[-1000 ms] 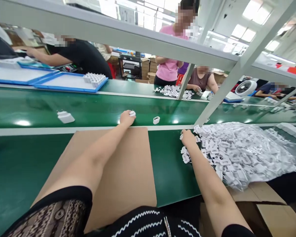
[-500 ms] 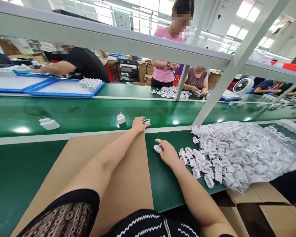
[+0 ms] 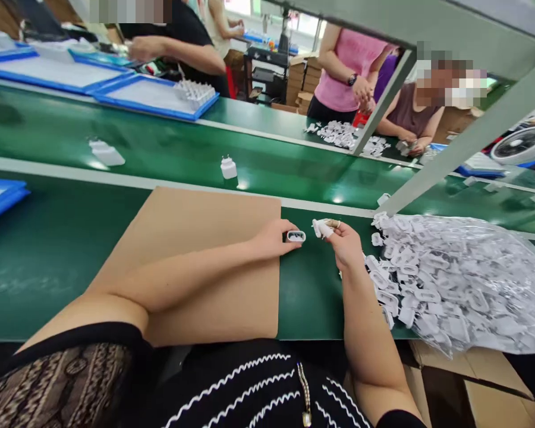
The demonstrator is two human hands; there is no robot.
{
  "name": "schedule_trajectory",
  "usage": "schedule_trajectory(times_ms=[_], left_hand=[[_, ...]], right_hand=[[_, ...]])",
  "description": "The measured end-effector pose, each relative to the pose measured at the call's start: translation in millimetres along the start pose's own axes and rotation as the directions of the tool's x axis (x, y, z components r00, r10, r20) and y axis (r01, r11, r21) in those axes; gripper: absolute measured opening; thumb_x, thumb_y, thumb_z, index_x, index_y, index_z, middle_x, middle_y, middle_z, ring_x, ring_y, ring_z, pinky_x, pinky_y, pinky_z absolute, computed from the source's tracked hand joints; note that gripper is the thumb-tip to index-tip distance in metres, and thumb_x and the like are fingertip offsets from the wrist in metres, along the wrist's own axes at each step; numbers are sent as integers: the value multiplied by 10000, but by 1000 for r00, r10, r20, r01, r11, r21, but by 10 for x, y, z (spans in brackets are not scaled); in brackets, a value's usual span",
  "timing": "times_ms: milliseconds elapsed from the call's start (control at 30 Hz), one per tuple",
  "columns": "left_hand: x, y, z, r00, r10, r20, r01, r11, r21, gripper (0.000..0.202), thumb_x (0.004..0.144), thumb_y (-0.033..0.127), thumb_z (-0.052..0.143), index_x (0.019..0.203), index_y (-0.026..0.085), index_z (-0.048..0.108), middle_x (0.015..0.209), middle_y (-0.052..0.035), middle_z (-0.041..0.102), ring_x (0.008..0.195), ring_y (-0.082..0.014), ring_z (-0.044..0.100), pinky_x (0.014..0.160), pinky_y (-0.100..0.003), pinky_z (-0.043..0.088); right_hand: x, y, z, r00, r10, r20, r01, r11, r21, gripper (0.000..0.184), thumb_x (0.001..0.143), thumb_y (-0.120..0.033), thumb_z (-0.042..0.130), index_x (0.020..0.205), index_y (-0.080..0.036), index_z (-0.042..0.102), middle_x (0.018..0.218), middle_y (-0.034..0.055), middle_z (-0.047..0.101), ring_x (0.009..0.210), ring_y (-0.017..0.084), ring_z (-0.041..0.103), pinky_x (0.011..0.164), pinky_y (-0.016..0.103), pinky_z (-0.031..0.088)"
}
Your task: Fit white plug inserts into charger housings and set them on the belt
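My left hand (image 3: 274, 239) is closed around a white charger housing (image 3: 296, 236), its oval open end turned toward the right. It is over the right edge of a brown cardboard sheet (image 3: 205, 261). Just to the right, my right hand (image 3: 348, 245), with white covers on its fingertips, pinches a small white plug cover (image 3: 316, 228). A narrow gap separates the two parts. Beside my right forearm lie loose white plug covers (image 3: 386, 291), spilling from a clear plastic bag (image 3: 485, 279) full of them.
On the green conveyor belt (image 3: 169, 148) stand two white chargers, one (image 3: 228, 167) near the middle and another (image 3: 107, 153) at left. A slanted metal post (image 3: 455, 142) rises at right. Co-workers sit and stand across the belt, near blue-rimmed trays (image 3: 156, 98).
My left hand has drawn the housing back from the belt's edge toward me. My right hand has come up and now shows a plug cover at its fingertips. The view has tilted downward.
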State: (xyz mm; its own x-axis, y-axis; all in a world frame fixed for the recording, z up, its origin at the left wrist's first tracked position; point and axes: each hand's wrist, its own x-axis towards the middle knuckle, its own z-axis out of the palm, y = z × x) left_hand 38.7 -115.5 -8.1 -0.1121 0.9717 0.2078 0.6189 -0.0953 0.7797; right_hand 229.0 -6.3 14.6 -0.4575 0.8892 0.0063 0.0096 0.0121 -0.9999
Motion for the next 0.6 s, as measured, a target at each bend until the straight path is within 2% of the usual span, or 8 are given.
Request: schedule_trajectory(times_ms=[100,200,267,333,400,467,600], left_hand=[[-227,61,149,999,48,13,-48,999,-2,289,819,390,772,1032,197,747,960,-76,738,936,-250,655,845,-381,519],[-275,29,214,996,83,-38,-85,995,-48,469,730,385,873,1133,199,719,1101,-102,726,1064,-280,638,962,-426,509],[-259,-7,219,995,90,-50,-94,992,-80,478,706,383,898,1113,202,723,1106,-100,724,1077,-280,636,980,-427,507],[-240,-31,210,996,82,-39,-85,991,-102,335,759,361,861,1029,201,743,1029,-85,737,1019,-260,648,938,-404,517],[-230,-39,200,997,76,-30,-79,991,-113,247,790,337,834,979,200,755,986,-74,744,976,-246,656,907,-385,518],[-230,-35,193,996,85,-33,-88,989,-118,243,784,330,839,972,199,761,994,-73,748,971,-244,662,904,-379,515],[-238,-31,191,994,104,-40,-108,987,-123,253,780,327,844,977,190,764,992,-76,748,947,-241,668,892,-378,514]], right_hand=[[-35,-89,3,994,87,73,-95,990,109,445,596,-461,927,929,-216,764,923,41,777,786,179,682,649,291,529],[-99,-137,57,990,103,95,-111,990,88,465,575,-445,948,949,-227,780,915,38,783,843,204,702,722,326,558],[-148,-161,93,989,71,126,-77,996,40,447,587,-434,947,951,-231,787,928,36,786,889,215,707,798,354,569],[-201,-194,113,981,35,192,-31,999,-23,415,630,-440,926,965,-237,791,954,34,784,891,210,699,827,368,572],[-247,-235,118,968,16,251,3,997,-78,384,689,-452,890,998,-248,786,954,28,774,828,193,681,776,361,575],[-273,-263,120,959,5,285,21,996,-88,350,737,-450,854,1018,-259,770,959,25,762,781,180,664,735,353,575],[-254,-232,137,944,-78,321,112,990,-89,198,796,-400,800,891,-249,715,976,33,740,854,191,677,822,373,580]])
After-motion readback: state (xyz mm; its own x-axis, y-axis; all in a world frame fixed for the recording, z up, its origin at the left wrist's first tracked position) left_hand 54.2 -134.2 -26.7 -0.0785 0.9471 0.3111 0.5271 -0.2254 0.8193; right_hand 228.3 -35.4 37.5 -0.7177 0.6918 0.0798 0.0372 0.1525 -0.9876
